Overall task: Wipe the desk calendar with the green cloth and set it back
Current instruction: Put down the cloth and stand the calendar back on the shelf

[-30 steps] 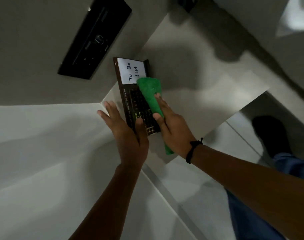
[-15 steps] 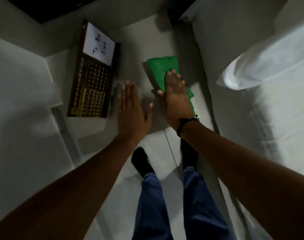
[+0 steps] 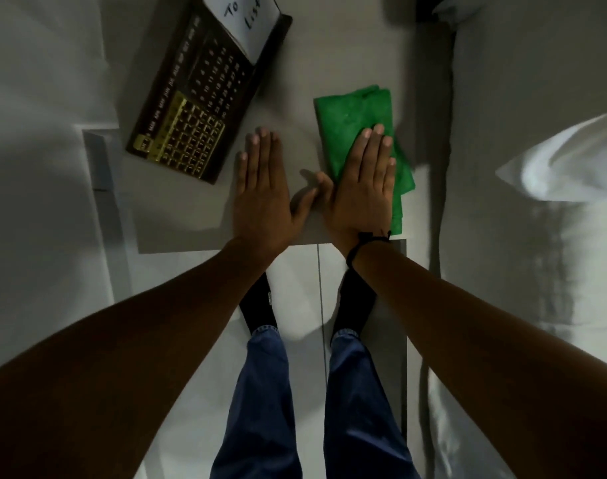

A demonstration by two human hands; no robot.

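The dark desk calendar, with gold date squares and a white "To Do List" note at its top, lies flat on the grey tabletop at the upper left. The folded green cloth lies on the table to the right of it. My right hand rests flat on the cloth's near half, fingers straight. Flat on the bare table between calendar and cloth is my left hand, holding nothing and a little apart from the calendar's lower corner.
A bed with white sheets and a pillow runs along the right side of the table. The table's front edge lies just under my wrists. Below it are my legs in blue trousers on a pale floor.
One second ago my left hand held the calendar while the right wiped it with the cloth. Now the calendar lies on the table and both hands rest flat, the right on the cloth.
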